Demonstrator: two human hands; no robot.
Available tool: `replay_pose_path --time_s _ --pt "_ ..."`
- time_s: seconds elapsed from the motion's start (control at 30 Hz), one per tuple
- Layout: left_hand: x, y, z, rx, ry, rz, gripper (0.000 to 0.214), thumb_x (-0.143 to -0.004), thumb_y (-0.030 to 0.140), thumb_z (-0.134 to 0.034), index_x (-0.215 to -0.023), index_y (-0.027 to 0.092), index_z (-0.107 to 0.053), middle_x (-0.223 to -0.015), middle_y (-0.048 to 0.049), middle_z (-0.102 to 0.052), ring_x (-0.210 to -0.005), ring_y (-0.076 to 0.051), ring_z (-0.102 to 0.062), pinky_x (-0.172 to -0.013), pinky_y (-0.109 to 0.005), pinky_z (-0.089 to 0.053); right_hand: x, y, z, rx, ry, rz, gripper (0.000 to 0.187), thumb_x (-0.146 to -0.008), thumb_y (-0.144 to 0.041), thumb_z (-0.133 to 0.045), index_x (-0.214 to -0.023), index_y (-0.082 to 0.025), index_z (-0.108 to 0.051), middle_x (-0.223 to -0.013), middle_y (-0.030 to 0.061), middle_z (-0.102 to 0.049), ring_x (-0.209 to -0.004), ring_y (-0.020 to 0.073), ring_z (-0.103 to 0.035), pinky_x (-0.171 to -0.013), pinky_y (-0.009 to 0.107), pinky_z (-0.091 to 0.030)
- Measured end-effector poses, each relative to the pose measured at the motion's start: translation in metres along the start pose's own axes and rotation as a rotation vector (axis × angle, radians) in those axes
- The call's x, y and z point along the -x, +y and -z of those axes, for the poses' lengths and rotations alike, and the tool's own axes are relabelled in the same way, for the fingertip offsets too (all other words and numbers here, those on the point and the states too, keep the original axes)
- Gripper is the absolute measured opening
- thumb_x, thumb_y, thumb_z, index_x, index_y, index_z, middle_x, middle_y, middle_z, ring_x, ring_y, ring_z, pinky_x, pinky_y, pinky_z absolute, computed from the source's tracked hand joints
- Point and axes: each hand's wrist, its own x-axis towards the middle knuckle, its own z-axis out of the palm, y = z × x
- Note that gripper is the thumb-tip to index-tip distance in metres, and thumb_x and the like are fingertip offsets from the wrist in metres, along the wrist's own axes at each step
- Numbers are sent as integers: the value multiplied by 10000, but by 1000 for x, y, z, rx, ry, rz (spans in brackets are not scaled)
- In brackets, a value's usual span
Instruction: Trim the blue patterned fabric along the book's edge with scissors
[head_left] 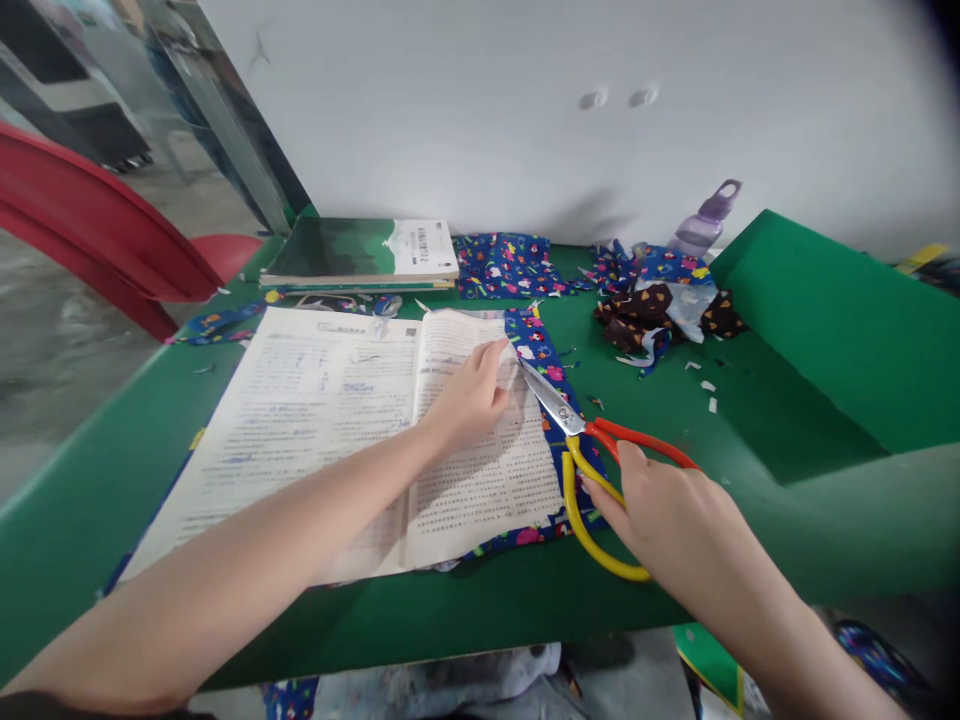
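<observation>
An open book (322,420) lies on a piece of blue patterned cloth (541,362) spread on the green table (750,480). My left hand (471,398) presses down on the book's right page near its upper right corner, fingers curled on the paper. My right hand (679,510) grips the red and yellow handles of a pair of scissors (581,440). The steel blades point up and left along the book's right edge, into the blue cloth beside my left fingertips.
A closed green and white book (360,255) lies at the back left, with more blue cloth (504,265) beside it. Brown and blue scraps (660,305) pile at the back right near a purple bottle (705,220). A raised green panel (840,320) stands right; red chair (97,230) left.
</observation>
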Motion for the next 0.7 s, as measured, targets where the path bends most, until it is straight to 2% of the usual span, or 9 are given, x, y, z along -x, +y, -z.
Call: replay_pose_path --time_s 0.3,0.47,0.57,0.7 --pt "-1 1 1 -21 -19 11 601 -791 142 -398 -1365 115 -220 -1384 -168 -315 -1229 -299 -385 -1031 -453 -340 -2 0 0 -40 -78 -19 316 -886 -318 -390 -912 -75 -590 -504 54 -584 -429 213 -579 -405 277 -289" --pt "-1 1 0 -39 -65 -26 628 -791 129 -381 -1386 124 -179 -1355 -137 -412 -1264 -280 -349 -1053 -449 -310 0 -1 0 -60 -78 -27 322 -883 -322 -385 -919 -74 -587 -512 58 -592 -429 208 -576 -408 278 -296" --pt "-1 1 0 -75 -98 -48 644 -795 137 -376 -1400 138 -155 -1377 -120 -405 -1280 -279 -333 -1058 -451 -299 1 0 -1 -82 -83 -35 317 -883 -324 -379 -910 -83 -584 -518 55 -593 -431 203 -575 -407 276 -290" --pt "-1 4 1 -135 -124 -46 607 -804 153 -366 -1388 128 -199 -1372 -122 -412 -1276 -271 -346 -1065 -434 -292 4 0 0 -116 -86 -60 290 -876 -330 -394 -906 -108 -577 -500 34 -579 -428 202 -573 -402 274 -280"
